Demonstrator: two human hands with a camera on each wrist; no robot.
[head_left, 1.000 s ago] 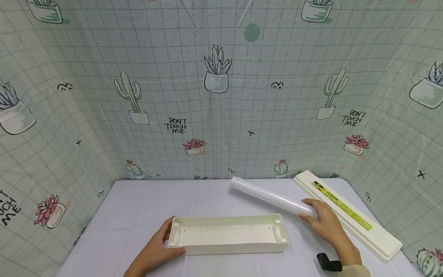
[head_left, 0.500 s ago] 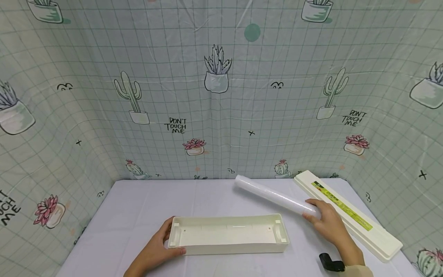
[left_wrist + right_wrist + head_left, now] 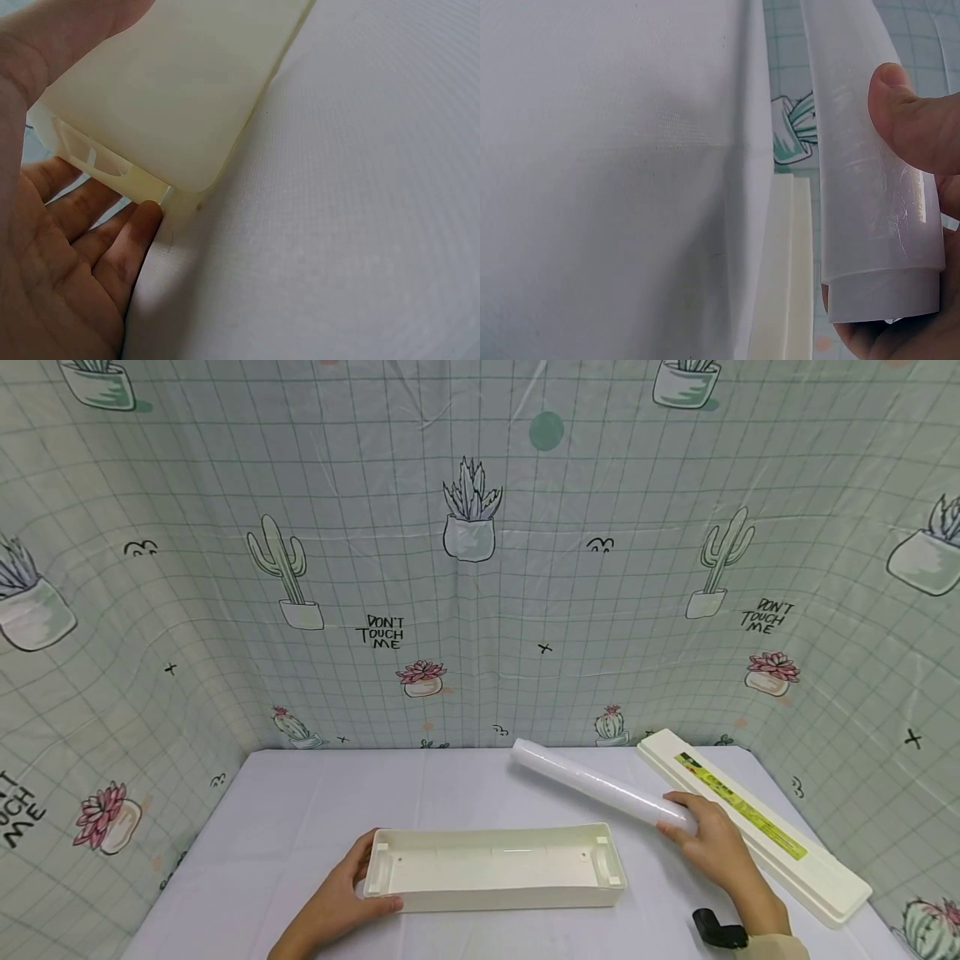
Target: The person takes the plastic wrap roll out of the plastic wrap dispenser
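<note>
An open, long cream plastic box (image 3: 495, 860) sits crosswise on the white table, its inside bare. My left hand (image 3: 337, 893) grips its left end, thumb on the front wall and fingers round the end wall; the left wrist view shows the fingertips (image 3: 150, 214) against that end. My right hand (image 3: 712, 847) holds a roll of clear plastic wrap (image 3: 600, 783) by its near end, the far end pointing back and left. In the right wrist view the thumb (image 3: 892, 97) lies along the wrap, with the core's end sticking out below and fingers behind it.
A long cream lid (image 3: 757, 827) with a yellow-green label lies slantwise at the table's right side, just beyond my right hand. Grid-patterned cloth (image 3: 480, 610) with cactus prints encloses the back and sides. A black wrist piece (image 3: 718, 931) is by the right sleeve.
My right hand has shifted slightly right with the wrap roll, mostly in the first half second. The left hand, box and lid have stayed put.
</note>
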